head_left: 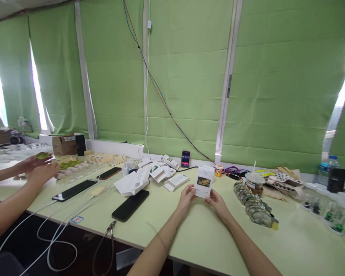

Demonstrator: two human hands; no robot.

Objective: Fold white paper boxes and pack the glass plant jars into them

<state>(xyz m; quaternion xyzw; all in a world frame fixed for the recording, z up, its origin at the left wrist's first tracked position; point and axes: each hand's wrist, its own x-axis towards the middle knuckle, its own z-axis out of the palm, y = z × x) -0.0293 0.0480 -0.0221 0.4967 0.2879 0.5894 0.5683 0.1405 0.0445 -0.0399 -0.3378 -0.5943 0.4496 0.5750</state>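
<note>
A small white box (204, 182) with a dark picture of something yellowish on its front stands upright between my hands, above the table. My left hand (187, 196) grips its lower left edge. At the lower right corner, the fingers of my right hand (215, 200) close on the same box. Just left of it lies a loose pile of opened white boxes (140, 178), with one flattened white box (176, 183) nearest my left hand. Right of my right hand, several round clear containers (254, 209) lean in an overlapping row.
Phones (130, 206) and white charging cables (66, 226) lie to the left. At far left, a co-worker's hands (44, 170) handle a green item near an egg-like tray. A lidded cup with straw (254, 179) and clear jars (337, 214) stand right. An upright phone (185, 158) is behind.
</note>
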